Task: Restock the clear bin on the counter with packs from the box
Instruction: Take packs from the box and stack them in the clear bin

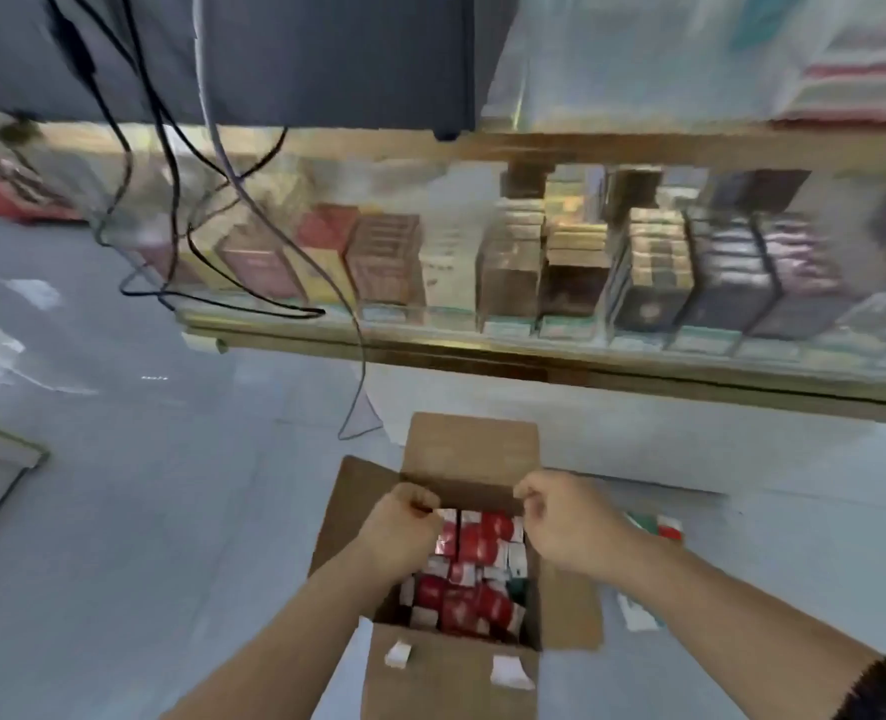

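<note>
Hands: left hand (pixel 404 519) and right hand (pixel 568 524) curled over cardboard box (pixel 472 449); I cannot tell their hold.
Packs (pixel 474 543): likely light, stiff, slick; pinch opposite sides.

Red-and-white packs (pixel 474 545) between left hand (pixel 404 532) and right hand (pixel 568 527); plain brown box (pixel 474 444); beyond right hand, seemingly green-and-red item (pixel 659 527).

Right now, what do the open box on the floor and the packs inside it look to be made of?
The box looks like plain brown cardboard, matte, with creased flaps folded outward and white tape-like scraps on the near one. The packs look like red-and-white printed card, perhaps film-wrapped: pale glints show, though blur leaves that open.
</note>
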